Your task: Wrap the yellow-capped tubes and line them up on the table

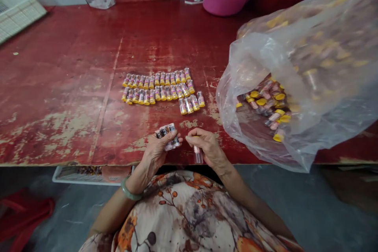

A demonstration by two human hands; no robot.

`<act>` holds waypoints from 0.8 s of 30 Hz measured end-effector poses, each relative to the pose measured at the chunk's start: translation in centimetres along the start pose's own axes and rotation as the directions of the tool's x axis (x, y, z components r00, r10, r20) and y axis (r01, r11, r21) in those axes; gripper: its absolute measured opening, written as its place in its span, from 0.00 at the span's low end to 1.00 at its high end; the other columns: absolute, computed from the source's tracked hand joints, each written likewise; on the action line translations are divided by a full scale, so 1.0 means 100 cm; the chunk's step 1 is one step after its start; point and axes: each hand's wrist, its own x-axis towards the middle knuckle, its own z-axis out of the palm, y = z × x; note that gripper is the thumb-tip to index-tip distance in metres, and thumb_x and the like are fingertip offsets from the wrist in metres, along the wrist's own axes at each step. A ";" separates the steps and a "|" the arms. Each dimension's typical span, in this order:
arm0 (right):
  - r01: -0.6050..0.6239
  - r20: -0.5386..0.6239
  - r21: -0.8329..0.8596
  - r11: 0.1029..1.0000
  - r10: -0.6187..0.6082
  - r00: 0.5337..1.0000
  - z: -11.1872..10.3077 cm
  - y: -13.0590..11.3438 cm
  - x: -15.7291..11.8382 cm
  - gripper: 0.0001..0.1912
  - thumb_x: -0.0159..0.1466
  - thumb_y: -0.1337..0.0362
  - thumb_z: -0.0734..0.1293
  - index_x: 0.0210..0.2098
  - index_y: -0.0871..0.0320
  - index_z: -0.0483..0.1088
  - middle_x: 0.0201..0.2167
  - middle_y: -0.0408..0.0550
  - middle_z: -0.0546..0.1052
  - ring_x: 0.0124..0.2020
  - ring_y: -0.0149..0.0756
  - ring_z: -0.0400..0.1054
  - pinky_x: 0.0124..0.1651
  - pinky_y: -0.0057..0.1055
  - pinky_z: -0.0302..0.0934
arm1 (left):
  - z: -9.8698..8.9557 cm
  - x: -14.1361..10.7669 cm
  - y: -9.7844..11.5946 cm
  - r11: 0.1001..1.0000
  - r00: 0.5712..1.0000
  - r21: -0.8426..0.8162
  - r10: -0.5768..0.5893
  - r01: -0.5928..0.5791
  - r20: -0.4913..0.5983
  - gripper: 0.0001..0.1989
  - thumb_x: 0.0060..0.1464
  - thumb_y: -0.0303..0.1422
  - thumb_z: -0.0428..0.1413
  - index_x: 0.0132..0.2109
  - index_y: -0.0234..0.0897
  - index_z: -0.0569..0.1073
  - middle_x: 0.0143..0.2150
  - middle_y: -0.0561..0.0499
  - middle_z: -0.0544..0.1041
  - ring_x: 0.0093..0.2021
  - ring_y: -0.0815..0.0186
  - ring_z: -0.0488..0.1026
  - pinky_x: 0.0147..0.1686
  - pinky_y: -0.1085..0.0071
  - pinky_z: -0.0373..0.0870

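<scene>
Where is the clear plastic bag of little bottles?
In the head view, the clear plastic bag lies on the right side of the red-painted table, just right of the rows of small vials and beyond the person's right hand.

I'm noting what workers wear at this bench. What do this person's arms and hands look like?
The left hand and right hand are ungloved, and the left forearm and right forearm are uncovered. A pale green bangle circles the left wrist. The cream blouse has orange flowers and dark branches.
</scene>
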 end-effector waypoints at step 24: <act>0.016 0.036 -0.218 0.976 -0.008 0.999 0.014 -0.002 0.008 0.09 0.48 0.60 0.72 0.21 0.59 0.71 0.14 0.37 0.65 0.14 0.24 0.54 0.19 0.24 0.48 | -0.015 -0.009 0.002 0.999 0.997 0.004 -0.045 0.045 0.057 0.17 0.34 0.32 0.71 0.32 0.31 0.77 0.30 0.50 0.77 0.26 0.68 0.73 0.28 0.72 0.73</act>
